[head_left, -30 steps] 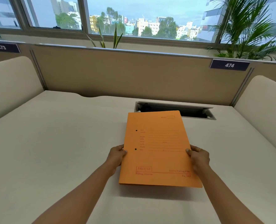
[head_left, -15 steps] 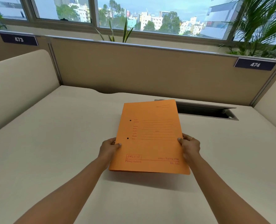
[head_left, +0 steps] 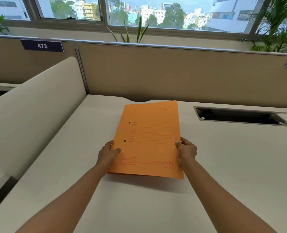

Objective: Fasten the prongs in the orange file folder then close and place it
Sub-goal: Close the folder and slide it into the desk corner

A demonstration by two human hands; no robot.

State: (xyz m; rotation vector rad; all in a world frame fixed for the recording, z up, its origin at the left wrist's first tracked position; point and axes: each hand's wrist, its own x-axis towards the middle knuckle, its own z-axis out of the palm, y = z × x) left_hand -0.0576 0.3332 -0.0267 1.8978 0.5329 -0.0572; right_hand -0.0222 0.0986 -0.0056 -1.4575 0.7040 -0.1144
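I see the orange file folder [head_left: 149, 140] closed, front cover up, with red printed form lines, a boxed red stamp near its lower left corner and two small dark punch holes along its left margin. Its near edge is lifted off the tabletop [head_left: 231, 165], throwing a shadow beneath. It sits just left of the tabletop's cable slot [head_left: 240, 116], tilted slightly clockwise.

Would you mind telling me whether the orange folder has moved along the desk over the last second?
Yes. The orange file folder, which overlapped the cable slot a second ago, now sits well to its left, carried by both hands.
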